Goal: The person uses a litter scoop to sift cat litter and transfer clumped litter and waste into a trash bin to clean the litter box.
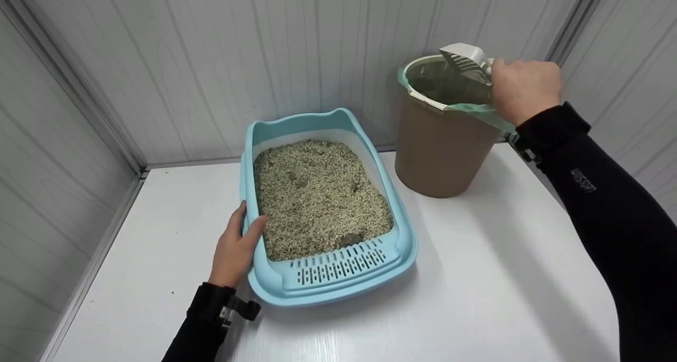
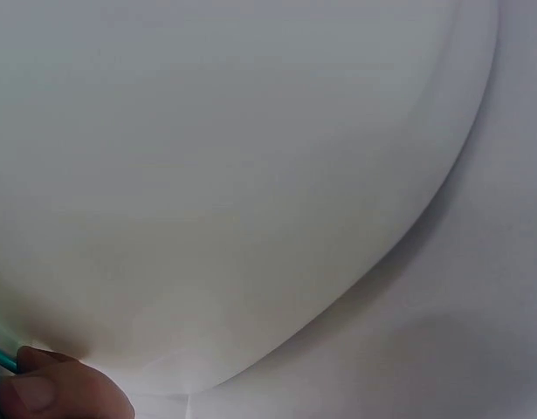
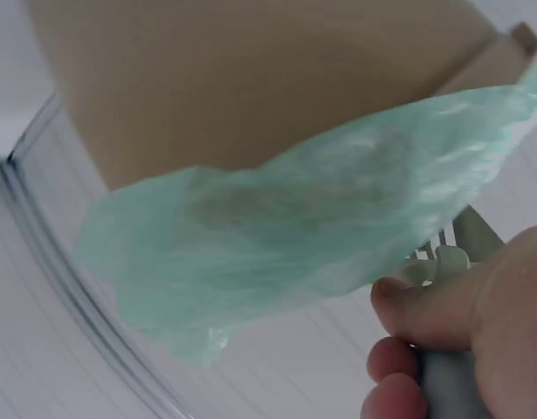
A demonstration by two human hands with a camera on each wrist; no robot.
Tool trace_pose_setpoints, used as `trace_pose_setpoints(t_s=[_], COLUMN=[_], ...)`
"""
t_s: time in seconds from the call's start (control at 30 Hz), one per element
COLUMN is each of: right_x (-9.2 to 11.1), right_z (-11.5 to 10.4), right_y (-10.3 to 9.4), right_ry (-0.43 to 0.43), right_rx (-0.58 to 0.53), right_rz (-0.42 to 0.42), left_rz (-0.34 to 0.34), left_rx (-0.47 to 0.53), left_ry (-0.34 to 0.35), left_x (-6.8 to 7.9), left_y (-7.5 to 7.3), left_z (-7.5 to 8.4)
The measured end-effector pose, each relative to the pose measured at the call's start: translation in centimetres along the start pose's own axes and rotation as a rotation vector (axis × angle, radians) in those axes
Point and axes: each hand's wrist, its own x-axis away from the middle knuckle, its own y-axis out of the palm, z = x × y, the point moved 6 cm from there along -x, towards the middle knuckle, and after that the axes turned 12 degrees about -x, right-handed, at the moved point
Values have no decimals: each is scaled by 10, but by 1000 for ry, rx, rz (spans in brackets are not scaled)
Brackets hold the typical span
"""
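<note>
My right hand [image 1: 526, 89] grips the handle of a pale slotted litter scoop [image 1: 465, 51] over the mouth of a brown bin [image 1: 444, 150]. The scoop is tilted, its slotted head above the opening. In the right wrist view, the fingers curl round the grey handle [image 3: 450, 388] beside the green bag liner [image 3: 277, 236]. My left hand [image 1: 232, 253] holds the left rim of a blue litter box [image 1: 333, 293], thumb over the rim and fingers along the outside. Grainy litter [image 1: 317, 203] with a few darker clumps fills the box. The left wrist view shows the box's pale outer wall [image 2: 233, 192] close up.
The box and bin stand on a white table [image 1: 455, 298], the bin behind and to the right of the box. Grey panelled walls [image 1: 211, 71] enclose the back and both sides. The green liner hangs over the bin's rim.
</note>
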Motion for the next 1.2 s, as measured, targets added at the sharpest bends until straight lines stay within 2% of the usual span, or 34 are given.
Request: trace_pose_setpoints(t_s=[0.07,0.17,0.27,0.37,0.6,0.77,0.87,1.03,1.2], right_x=[-1,-3,-3,-2,6,14,21,35,54], right_z=[-2,2,9,13,4,-24,-49,-88,-128], right_y=[2,4,3,1,-13,-21,-21,-13,8], right_ry=[-4,69,178,256,322,284,219,75,-30], right_rx=[30,1,-98,-220,-469,-641,-682,-685,-626], right_rz=[-9,-75,-141,-169,-174,-189,-211,-248,-383], left_rz=[1,0,2,5,8,20,25,22,21], left_rx=[5,10,10,9,15,14,12,9,2], left_ry=[0,1,0,0,8,11,10,16,24], left_x=[0,0,0,0,-1,-2,-2,-5,-7], left_y=[0,0,1,2,4,5,7,15,18], left_z=[0,-1,0,-1,1,2,3,5,8])
